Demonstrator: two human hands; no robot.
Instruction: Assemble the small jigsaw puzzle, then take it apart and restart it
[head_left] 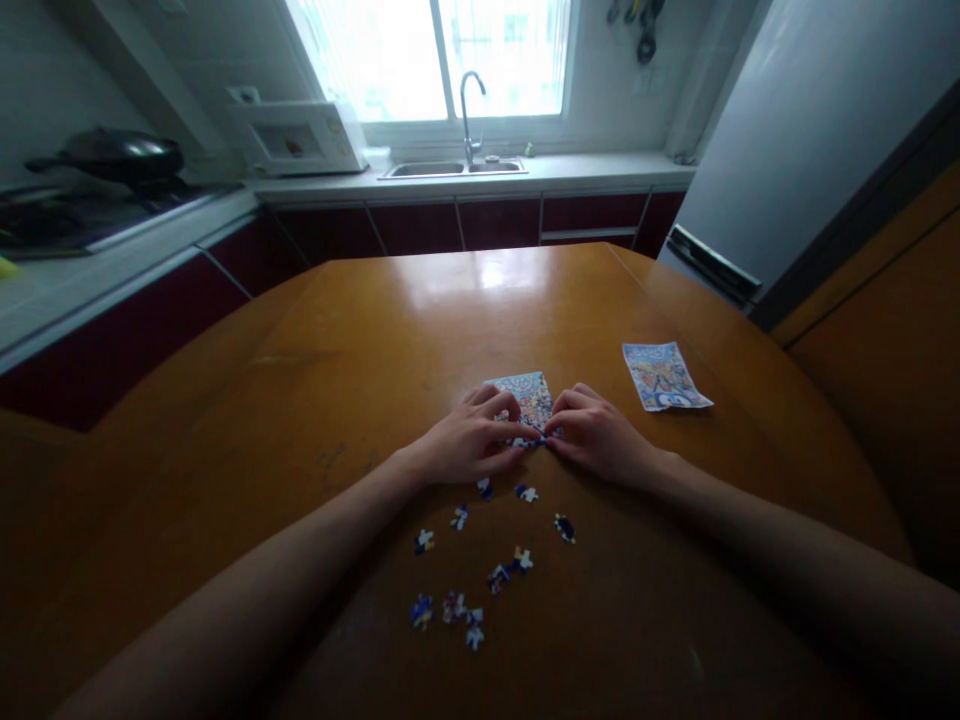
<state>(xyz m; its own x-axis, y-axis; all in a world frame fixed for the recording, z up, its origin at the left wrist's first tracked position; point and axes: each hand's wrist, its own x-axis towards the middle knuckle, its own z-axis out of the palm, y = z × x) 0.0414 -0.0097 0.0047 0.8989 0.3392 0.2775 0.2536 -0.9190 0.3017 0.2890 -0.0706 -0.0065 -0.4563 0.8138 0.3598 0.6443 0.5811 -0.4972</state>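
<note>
A partly joined jigsaw puzzle (531,392) lies flat on the wooden table, its near part covered by my fingers. Along its near edge, a small dark blue puzzle piece (538,441) sits between the fingertips of both hands. My left hand (476,435) comes over the puzzle's left side, with index finger and thumb closed in on this edge. From the right, my right hand (596,432) has its thumb and index finger pinched at the near right corner. Several loose puzzle pieces (523,560) lie scattered nearer to me, white, blue and orange.
On the right of the table (360,330) lies a creased printed picture sheet (661,377). Beyond the far edge are a counter with a sink (427,170) and a microwave (300,138). A pan (124,155) stands on the stove at left; a fridge (817,130) stands at right.
</note>
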